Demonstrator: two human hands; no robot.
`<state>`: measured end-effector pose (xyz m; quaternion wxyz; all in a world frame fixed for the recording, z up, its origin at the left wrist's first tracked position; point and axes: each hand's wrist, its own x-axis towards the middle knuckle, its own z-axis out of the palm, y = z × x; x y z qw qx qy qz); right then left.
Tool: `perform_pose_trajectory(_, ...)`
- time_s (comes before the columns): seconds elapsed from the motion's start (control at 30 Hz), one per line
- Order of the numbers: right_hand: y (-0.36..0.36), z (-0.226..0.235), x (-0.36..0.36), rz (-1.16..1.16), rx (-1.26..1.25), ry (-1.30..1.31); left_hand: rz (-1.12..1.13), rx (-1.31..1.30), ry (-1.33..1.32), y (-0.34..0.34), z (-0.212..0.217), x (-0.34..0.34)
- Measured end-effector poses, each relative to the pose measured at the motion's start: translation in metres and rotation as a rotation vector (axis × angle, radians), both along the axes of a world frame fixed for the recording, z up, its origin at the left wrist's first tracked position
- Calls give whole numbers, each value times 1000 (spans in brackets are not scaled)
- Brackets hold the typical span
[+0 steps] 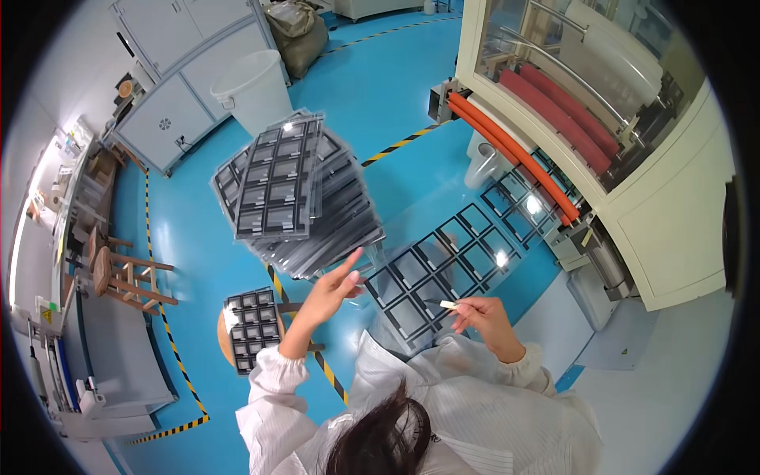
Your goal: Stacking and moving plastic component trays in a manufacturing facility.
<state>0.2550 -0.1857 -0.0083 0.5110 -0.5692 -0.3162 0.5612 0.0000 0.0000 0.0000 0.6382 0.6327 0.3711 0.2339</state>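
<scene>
My right hand (484,323) is closed around a small knife (449,305) with a pale handle and a thin dark tip. The tip points left, over the near end of a clear film strip (412,273) printed with black-framed panels. My left hand (326,294) is raised with its fingers stretched out and nothing in them, close to the strip's left edge. Beyond it stands a thick stack of similar printed sheets (317,210), the topmost lying askew. I cannot tell whether the knife tip touches the film.
The strip runs up to orange rollers (514,158) on a large cream machine (665,190) at right. A stool (226,336) at left holds smaller black-framed sheets (255,326). A white bin (257,91) stands behind the stack. Wooden stools (127,273) sit by the left bench.
</scene>
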Motion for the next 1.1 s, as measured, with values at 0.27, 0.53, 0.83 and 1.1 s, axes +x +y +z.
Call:
perform_pose_trajectory(0.27, 14, 27, 4, 373, -228, -89, -17, -326, -180, 8, -33, -5)
perform_pose_trajectory(0.53, 110, 14, -54, 271, 614, -923, -62, -131, -154, -7, -29, -29)
perform_pose_trajectory(0.83, 127, 0, -59, 505, 834, -1384, 4, -196, -13, -15, -19, -60)
perform_pose_trajectory(1.1, 123, -6, 54, 88, 542, -1512, 30, -203, -82, -11, -22, -88)
